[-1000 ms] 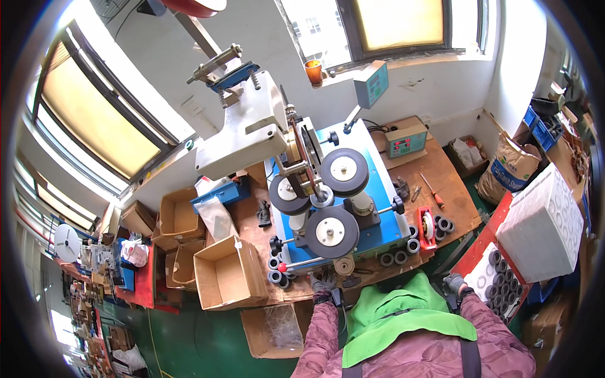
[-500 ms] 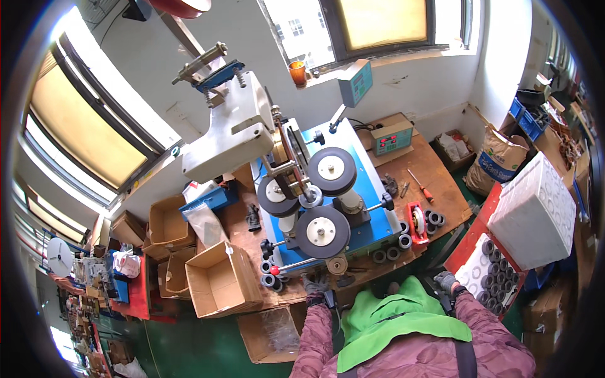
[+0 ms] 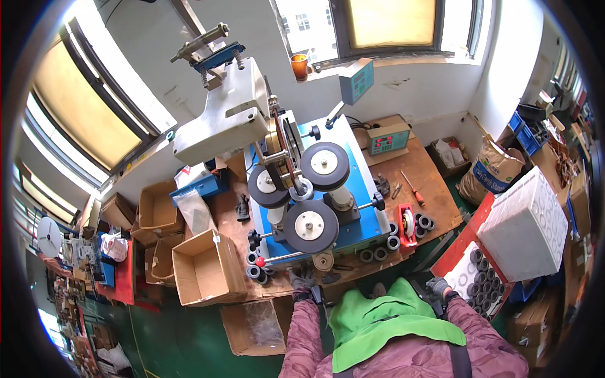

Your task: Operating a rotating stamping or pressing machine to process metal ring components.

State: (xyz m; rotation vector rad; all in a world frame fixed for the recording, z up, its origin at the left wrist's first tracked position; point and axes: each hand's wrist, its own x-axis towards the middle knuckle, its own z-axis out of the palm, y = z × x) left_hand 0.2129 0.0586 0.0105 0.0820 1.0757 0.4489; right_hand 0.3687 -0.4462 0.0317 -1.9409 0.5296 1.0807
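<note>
My left hand (image 3: 301, 278), in a grey glove, is at the front edge of the brown workbench (image 3: 277, 288), just below the machine. Its fingers look stretched out and apart, with nothing seen in them. Beside its wrist is a dark chair armrest (image 3: 317, 295). My right hand (image 3: 437, 286), also gloved, is between the other dark armrest (image 3: 433, 305) and a white tray (image 3: 455, 274) of dark rings (image 3: 484, 277); how its fingers are set is too small to make out. Ahead stands the blue-topped machine (image 3: 362, 217) with three dark wheels, the nearest wheel (image 3: 311, 227) closest to my left hand.
Dark rings (image 3: 254, 272) lie by the machine's front left corner. At right are a red tape dispenser (image 3: 407, 225), a screwdriver (image 3: 418, 196) and a white foam box (image 3: 526, 227). Open cartons (image 3: 208, 268) stand at left. A control box (image 3: 387, 138) sits behind.
The whole view has shifted, so the bench and machine appear slightly further left and lower parts higher. Both hands keep about the same places beside the bench edge and the tray.
</note>
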